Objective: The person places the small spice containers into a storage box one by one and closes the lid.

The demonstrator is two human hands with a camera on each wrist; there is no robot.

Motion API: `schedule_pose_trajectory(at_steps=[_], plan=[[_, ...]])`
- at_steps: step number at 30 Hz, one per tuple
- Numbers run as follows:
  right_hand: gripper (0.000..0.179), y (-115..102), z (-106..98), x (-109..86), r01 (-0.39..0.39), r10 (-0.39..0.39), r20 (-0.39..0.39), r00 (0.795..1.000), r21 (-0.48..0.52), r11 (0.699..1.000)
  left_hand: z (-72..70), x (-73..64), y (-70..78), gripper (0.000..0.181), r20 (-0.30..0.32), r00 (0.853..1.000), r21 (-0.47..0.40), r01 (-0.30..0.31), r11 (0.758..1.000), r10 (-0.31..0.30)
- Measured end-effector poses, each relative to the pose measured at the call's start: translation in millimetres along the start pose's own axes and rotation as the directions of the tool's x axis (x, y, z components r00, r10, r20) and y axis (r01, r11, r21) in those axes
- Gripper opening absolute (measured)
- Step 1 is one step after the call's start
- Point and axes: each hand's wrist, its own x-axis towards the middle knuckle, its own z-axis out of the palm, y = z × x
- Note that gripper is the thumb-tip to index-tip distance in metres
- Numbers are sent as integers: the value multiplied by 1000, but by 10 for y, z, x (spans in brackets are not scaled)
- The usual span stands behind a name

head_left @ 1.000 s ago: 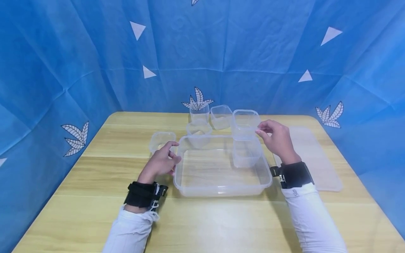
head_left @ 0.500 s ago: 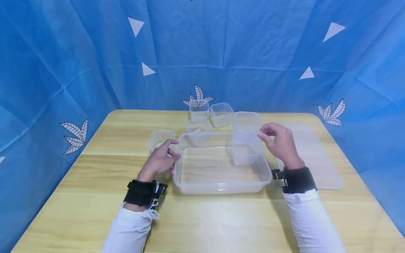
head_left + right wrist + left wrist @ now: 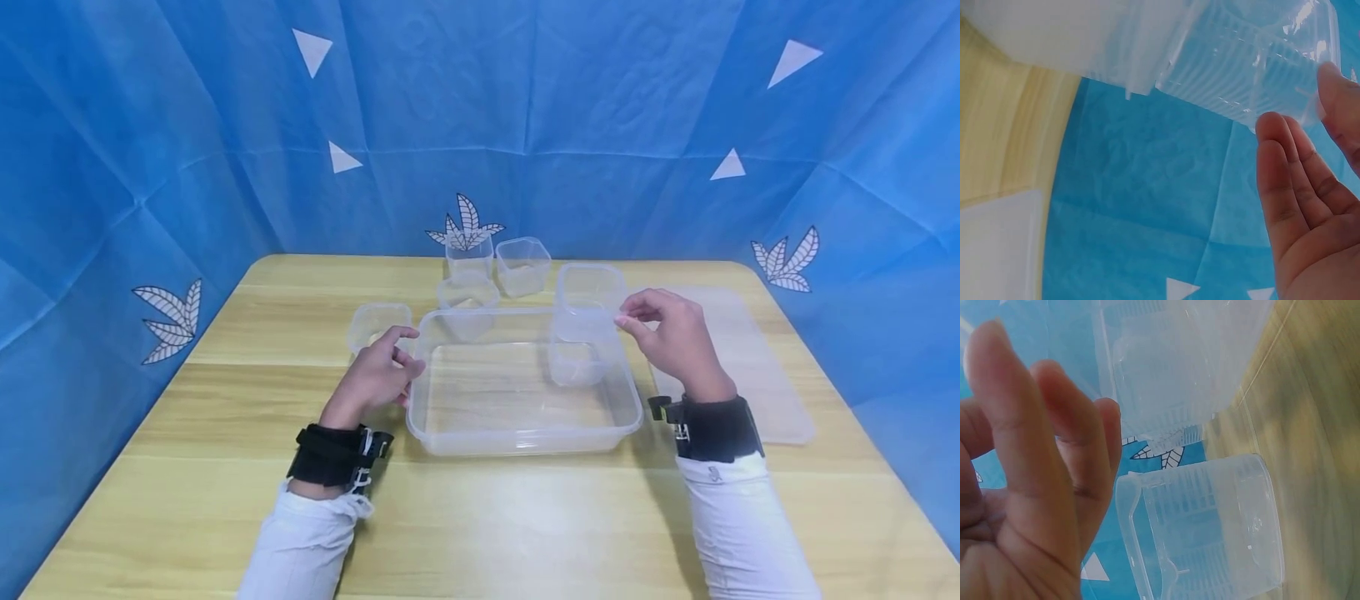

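My right hand [image 3: 670, 336] pinches the rim of a small clear plastic container [image 3: 590, 287] above the back right of a large clear plastic box [image 3: 517, 443]. In the right wrist view, the thumb and fingertips meet the edge of this ribbed container [image 3: 1241, 62]. Beneath it, the shape of another small container [image 3: 577, 367] shows through the clear walls; whether they touch cannot be told. My left hand [image 3: 378, 372] is at the box's left rim, fingers loosely bent, fingertips at the edge. Beside it stands a further small container [image 3: 1204, 531].
Several small clear containers stand behind the box, including one at the back [image 3: 523, 267] and a rounder one [image 3: 468, 296]. A flat translucent lid [image 3: 742, 375] lies on the right of the wooden table [image 3: 480, 533]. A blue curtain [image 3: 615, 100] hangs behind and at both sides.
My right hand and the small container have shifted slightly right. The left hand has stayed at the box's left rim. The head view has tilted a little downward.
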Motion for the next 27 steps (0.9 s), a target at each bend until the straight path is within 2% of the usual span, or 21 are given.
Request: schedule_pose_trajectory(at_steps=[9, 14, 21, 27], plan=[[12, -84, -104, -13, -29, 31, 87, 996, -28, 999, -29, 1, -5, 53, 22, 1000, 15, -19, 1000, 19], [11, -123, -163, -30, -12, 18, 150, 989, -42, 999, -19, -17, -30, 54, 33, 999, 21, 6, 1000, -7], [12, -154, -240, -7, 33, -24, 140, 990, -60, 998, -28, 18, -14, 54, 32, 999, 6, -28, 1000, 27], [11, -183, -283, -20, 28, -17, 160, 987, -70, 997, -29, 22, 4, 54, 37, 999, 41, -17, 999, 16]])
